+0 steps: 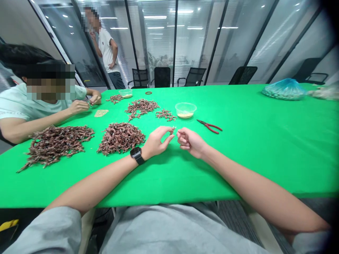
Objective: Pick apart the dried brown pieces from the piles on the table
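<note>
My left hand point(160, 141), with a black watch on its wrist, pinches a small brown piece point(172, 131) between thumb and fingers. Close to its right, my right hand point(191, 141) is closed, thumb against the curled index finger; whatever lies in that pinch is too small to name. A few pale specks show between the two hands. Beyond them stands a clear plastic tub point(185, 110) with small yellowish bits in its bottom. Red-handled pliers point(210, 126) lie to the right of it. A heap of similar brown pieces point(122, 137) lies left of my left hand.
More brown heaps point(59, 143) point(141, 107) and a smaller cluster point(165, 114) lie on the green cloth point(254, 148). At the left, a co-worker's hands point(87, 104) work near another tub point(125, 94). A blue bag point(284, 90) sits far right. Another person point(108, 49) stands behind.
</note>
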Tool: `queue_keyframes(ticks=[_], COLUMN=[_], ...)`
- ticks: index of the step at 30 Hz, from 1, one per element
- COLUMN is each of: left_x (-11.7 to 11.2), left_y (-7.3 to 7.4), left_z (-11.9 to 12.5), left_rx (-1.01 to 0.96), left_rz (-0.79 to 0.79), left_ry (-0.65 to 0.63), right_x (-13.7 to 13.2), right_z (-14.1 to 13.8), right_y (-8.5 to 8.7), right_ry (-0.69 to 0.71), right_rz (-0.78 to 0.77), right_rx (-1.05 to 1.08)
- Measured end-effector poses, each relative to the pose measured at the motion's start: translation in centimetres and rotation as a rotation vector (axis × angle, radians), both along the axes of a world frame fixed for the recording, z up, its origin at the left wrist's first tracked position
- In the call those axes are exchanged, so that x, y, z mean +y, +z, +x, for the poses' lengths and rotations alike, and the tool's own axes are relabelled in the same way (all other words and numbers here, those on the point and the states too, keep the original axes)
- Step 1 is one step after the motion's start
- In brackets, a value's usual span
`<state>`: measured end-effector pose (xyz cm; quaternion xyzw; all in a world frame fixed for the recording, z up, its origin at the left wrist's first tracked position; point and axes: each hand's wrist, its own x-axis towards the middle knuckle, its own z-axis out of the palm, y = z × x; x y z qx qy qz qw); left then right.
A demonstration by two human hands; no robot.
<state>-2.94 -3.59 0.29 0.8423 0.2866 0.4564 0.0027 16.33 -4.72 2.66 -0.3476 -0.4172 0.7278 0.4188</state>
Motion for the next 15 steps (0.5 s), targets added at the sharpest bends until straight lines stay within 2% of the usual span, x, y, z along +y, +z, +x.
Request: queue_keyframes(ticks=[4, 8, 10, 12, 15], left_x=[-1.0, -2.7, -3.4, -3.7, -3.1], left_y=[1.9, 5.2, 6.8, 7.9, 8.6], left_z=[0.2, -1.0, -3.0, -5.9, -11.4], left_rx=[-0.034, -0.045, -0.055, -0.060, -0.185], left_rz=[-0.012, -0.038, -0.036, -0.052, -0.117], left_ry=[0.013, 0.014, 0.046, 0.120, 0.256], right_x=[-0.1, -0.2, -0.1, 0.0, 0.2], right_z=[0.0, -0.2, -0.2, -0.2, -0.1], right_y=[0.1, -0.1, -0.3, -0.6, -0.9], right_ry=[-0.006, -0.010, -0.011, -0.014, -0.015], right_rz=[0.006, -0.008, -0.013, -0.018, -0.019], right_rx=[-0.011, -0.048, -0.063, -0.076, -0.090])
